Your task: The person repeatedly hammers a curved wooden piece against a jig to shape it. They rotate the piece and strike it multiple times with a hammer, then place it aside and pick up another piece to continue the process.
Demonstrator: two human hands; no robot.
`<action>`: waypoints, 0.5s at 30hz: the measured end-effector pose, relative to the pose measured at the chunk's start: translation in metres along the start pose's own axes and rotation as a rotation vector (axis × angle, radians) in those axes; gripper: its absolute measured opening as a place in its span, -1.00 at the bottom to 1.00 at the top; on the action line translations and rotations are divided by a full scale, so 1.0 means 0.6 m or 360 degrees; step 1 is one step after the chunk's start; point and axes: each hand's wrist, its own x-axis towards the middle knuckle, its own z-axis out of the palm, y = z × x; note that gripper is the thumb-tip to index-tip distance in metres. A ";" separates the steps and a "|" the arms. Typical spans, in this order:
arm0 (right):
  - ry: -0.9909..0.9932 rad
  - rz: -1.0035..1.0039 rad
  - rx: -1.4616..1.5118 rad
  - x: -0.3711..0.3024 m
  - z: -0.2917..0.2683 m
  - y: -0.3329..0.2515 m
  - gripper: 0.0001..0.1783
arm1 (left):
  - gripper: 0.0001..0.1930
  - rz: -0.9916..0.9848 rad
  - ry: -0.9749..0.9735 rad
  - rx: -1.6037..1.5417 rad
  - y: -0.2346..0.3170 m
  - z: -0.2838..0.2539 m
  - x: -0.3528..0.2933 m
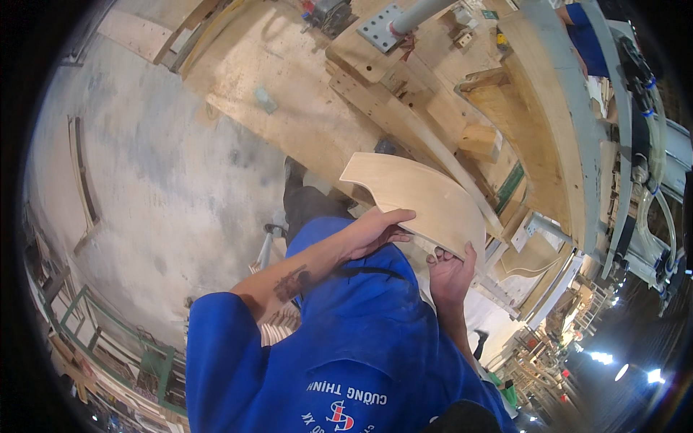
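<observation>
A thin, pale wooden panel with a curved outline is held in front of my waist, its narrow end toward the upper left. My left hand grips its near edge, thumb on top and fingers underneath. Farther right, my right hand pinches the same edge near the broad end, thumb up along the rim and fingertips curled at the edge. Part of the fingers of my left hand is hidden under the panel.
Just beyond the panel stands a machine with a wooden beam and a curved wooden form. Air hoses hang at far right. Another curved panel lies at its near end. A co-worker's blue sleeve shows upper right. Plywood covers some floor.
</observation>
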 end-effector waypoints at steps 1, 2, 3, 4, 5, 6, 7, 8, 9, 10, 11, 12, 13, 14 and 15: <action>-0.0094 -0.0006 0.0049 0.002 0.000 0.001 -0.64 | -0.57 0.0066 -0.0022 0.0027 0.002 0.000 0.000; -0.0060 0.0007 0.0082 0.004 -0.001 0.003 -0.65 | -0.58 0.0101 -0.0017 0.0065 0.003 0.000 0.000; -0.0003 0.0041 0.0122 0.005 -0.002 0.004 -0.66 | -0.59 0.0148 -0.0039 0.0091 0.004 0.000 0.001; -0.0027 0.0058 0.0125 0.006 -0.004 0.007 -0.67 | -0.60 0.0126 -0.0021 0.0083 0.004 0.000 0.001; -0.0056 0.0082 0.0150 0.011 -0.003 0.008 -0.67 | -0.61 0.0136 -0.0036 0.0089 0.005 -0.001 0.004; -0.0107 0.0069 0.0174 0.015 -0.003 0.010 -0.68 | -0.63 0.0192 -0.0094 0.0096 0.008 -0.002 0.007; -0.0033 0.0130 0.0193 0.018 -0.002 0.012 -0.68 | -0.64 0.0183 -0.0042 0.0135 0.010 -0.003 0.010; 0.0019 0.0164 0.0204 0.022 -0.001 0.014 -0.69 | -0.63 0.0118 0.0035 0.0182 0.013 -0.005 0.013; 0.0045 0.0188 0.0226 0.027 0.001 0.017 -0.69 | -0.61 0.0050 0.0114 0.0211 0.017 -0.006 0.015; 0.0051 0.0200 0.0276 0.032 0.002 0.019 -0.67 | -0.59 0.0026 0.0169 0.0230 0.020 -0.007 0.016; 0.0035 0.0218 0.0317 0.036 0.003 0.023 -0.66 | -0.59 0.0017 0.0179 0.0238 0.024 -0.007 0.017; 0.0034 0.0250 0.0350 0.041 0.003 0.026 -0.65 | -0.60 -0.0023 0.0239 0.0246 0.028 -0.005 0.018; -0.0037 0.0263 0.0377 0.046 0.002 0.030 -0.64 | -0.60 -0.0006 0.0174 0.0235 0.032 -0.004 0.018; -0.0092 0.0287 0.0396 0.053 0.001 0.033 -0.63 | -0.60 -0.0030 0.0185 0.0231 0.036 -0.001 0.018; -0.0038 0.0340 0.0397 0.060 -0.001 0.036 -0.62 | -0.61 -0.0047 0.0229 0.0234 0.040 0.002 0.018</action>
